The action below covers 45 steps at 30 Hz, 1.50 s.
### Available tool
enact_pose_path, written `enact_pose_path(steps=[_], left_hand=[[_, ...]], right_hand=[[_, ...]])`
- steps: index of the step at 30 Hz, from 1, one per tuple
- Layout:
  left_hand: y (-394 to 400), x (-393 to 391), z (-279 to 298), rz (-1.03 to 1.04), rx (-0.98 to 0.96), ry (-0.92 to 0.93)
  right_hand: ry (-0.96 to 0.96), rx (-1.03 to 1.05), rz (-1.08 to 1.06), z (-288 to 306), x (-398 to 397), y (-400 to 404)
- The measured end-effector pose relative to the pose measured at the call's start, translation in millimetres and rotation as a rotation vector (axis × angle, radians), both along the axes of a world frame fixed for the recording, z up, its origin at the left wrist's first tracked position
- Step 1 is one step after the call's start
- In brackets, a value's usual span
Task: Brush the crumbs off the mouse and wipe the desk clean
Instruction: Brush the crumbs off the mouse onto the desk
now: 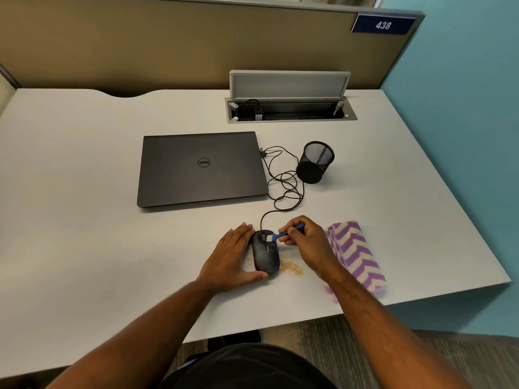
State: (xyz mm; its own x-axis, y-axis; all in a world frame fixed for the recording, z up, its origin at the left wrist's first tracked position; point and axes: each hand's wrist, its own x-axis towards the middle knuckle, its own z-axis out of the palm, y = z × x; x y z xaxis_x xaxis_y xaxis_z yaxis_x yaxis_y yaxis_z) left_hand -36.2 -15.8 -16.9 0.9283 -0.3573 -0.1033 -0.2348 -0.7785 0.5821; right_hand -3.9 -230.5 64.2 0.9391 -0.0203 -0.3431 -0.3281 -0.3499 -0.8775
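At about 10 o'clock from the hands lies a closed Dell laptop [200, 168], flat on the white desk [70, 192]. The left hand [230, 255] rests against the left side of the black wired mouse [265, 252], fingers nearly straight along its flank and the thumb curled around its near end, so it holds the mouse steady. The mouse sits near the front edge of the desk, its cable [283, 189] looping away toward 12 o'clock. The mouse looks light, stiff and smooth, so I judge it will slide easily unless it is held by both sides, as now. The small blue brush [283, 233] has its pale bristles on the front part of the mouse; the right hand [304, 242] pinches its thin handle with curled fingers. The brush seems very light, with soft bristles, and it is best held near the middle of the handle. A pile of crumbs [292, 267] lies on the desk just at 4 o'clock of the mouse. At 1 o'clock stands a black mesh pen holder [316, 161]. At 3 o'clock lies a folded purple and cream cloth [355, 254], soft and limp, untouched.
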Motion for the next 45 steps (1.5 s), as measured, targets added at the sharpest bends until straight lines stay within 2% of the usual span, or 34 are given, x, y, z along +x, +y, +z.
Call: enact_pose_path(steps=[6,11,16,23,27,32,35,39,42,45], left_hand=[[0,-1,-1,0.004,-0.011,-0.009],[0,0,0,-0.001,-0.002,-0.003],[0,-1,-1,-0.004,-0.004,-0.016],[0,-2,1,-0.003,0.009,-0.054],[0,-1,0,0.003,-0.002,-0.036],[0,0,-1,0.008,0.004,-0.012],[0,0,-1,0.007,0.0,-0.017],[0,-1,0,0.001,-0.001,-0.026],[0,-2,1,0.004,-0.004,-0.043],[0,-2,1,0.008,-0.001,-0.038]], right_hand=[[0.055,-0.11,-0.048,-2,6,-19],[-0.023,-0.029,-0.133,7,9,-11],[-0.071,-0.025,0.095,10,4,12],[-0.113,-0.308,0.399,6,-2,24],[-0.118,-0.323,0.428,9,-2,10],[-0.075,-0.374,0.334,10,1,-15],[-0.104,-0.276,0.291,11,-1,-15],[-0.108,-0.116,0.382,16,-9,3],[-0.056,-0.139,0.5,15,-15,10],[-0.04,-0.162,0.488,12,-16,-1]])
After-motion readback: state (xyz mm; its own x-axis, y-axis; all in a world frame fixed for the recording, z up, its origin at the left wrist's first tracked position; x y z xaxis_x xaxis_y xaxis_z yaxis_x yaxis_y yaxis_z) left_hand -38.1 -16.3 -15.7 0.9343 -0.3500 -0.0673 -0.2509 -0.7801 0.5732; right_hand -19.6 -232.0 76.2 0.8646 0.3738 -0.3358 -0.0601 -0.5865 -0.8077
